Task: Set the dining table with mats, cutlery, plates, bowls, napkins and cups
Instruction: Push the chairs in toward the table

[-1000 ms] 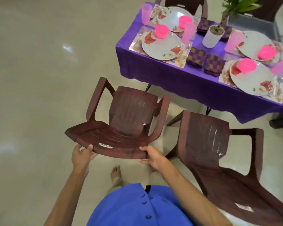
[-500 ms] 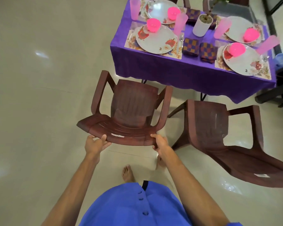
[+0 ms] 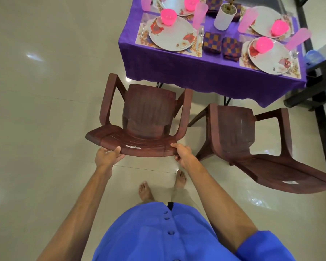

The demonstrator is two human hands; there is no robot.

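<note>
Hands grip top edge of brown chair (image 3: 147, 117) backrest: left hand (image 3: 107, 157) curled under left end, right hand (image 3: 183, 154) clasping right end; chair faces purple-clothed tabletop (image 3: 177, 68); plates (image 3: 171, 34), pink bowls (image 3: 168, 16), cups (image 3: 200, 14), napkins (image 3: 212, 43) laid on mats (image 3: 141, 37); second chair (image 3: 252, 138) beside.

Soft, even daylight; pale glare patches on the glossy floor (image 3: 34, 56); wide-angle bending at the edges; sharp focus throughout

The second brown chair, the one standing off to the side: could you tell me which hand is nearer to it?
Right. The right hand grips the held chair's backrest end beside the second chair; the left hand grips the far end.
</note>
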